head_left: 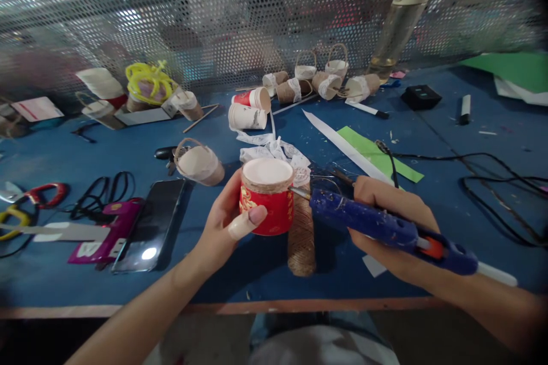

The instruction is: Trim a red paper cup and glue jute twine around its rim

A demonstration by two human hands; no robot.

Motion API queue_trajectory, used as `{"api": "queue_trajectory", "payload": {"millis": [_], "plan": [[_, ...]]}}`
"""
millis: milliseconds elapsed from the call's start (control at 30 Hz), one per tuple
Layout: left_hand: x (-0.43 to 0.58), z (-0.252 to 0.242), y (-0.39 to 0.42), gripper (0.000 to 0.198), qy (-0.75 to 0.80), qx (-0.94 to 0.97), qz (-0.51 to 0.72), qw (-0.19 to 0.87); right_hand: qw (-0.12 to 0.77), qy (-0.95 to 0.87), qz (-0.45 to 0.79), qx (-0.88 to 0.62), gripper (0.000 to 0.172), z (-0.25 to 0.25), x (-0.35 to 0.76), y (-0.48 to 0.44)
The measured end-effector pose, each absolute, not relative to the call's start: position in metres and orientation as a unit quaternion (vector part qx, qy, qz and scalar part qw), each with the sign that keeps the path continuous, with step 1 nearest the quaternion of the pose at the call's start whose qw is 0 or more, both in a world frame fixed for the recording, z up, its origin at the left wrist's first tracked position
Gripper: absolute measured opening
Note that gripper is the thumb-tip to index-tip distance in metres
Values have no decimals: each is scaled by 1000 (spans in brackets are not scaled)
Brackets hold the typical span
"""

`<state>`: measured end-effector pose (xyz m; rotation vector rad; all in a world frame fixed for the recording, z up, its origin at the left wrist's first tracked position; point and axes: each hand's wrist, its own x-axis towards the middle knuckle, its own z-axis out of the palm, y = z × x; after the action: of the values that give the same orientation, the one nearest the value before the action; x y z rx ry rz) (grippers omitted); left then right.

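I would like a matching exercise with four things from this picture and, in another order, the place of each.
Things:
1. red paper cup with gold pattern
2. blue plastic glue gun
3. black rectangular phone
4. tall transparent bottle

Places:
A. back, near the perforated metal screen
B. in the right hand
C. flat, left of the left hand
D. in the left hand

Pairs: 1-D, 2-B, 3-C, 4-A

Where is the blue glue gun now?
In the head view, right of centre, the blue glue gun is in the right hand, its tip beside the red cup.
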<state>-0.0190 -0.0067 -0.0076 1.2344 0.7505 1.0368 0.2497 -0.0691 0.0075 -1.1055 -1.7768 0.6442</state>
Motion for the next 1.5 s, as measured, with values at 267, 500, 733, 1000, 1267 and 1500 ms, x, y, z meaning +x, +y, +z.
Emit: {"api": "queue_trajectory", "payload": {"millis": [267,500,733,1000,1267,1500], "plan": [[-22,-10,-6,57,310,563,457,615,463,-700,262,-477,29,9,247,-69],[-18,-9,-8,53,333,583,471,573,455,-719,251,-463,32,11,247,-70],[-24,-11,-8,60,317,574,465,595,456,-711,258,-470,30,11,249,-69],[-21,-9,-9,64,356,577,443,586,442,-735,245,-452,33,13,247,-69],[-23,-9,-8,63,337,568,443,606,460,-709,259,-467,32,12,248,-70],[-24,-15,-3,62,313,571,453,608,448,-728,244,-459,33,14,246,-71]]}}
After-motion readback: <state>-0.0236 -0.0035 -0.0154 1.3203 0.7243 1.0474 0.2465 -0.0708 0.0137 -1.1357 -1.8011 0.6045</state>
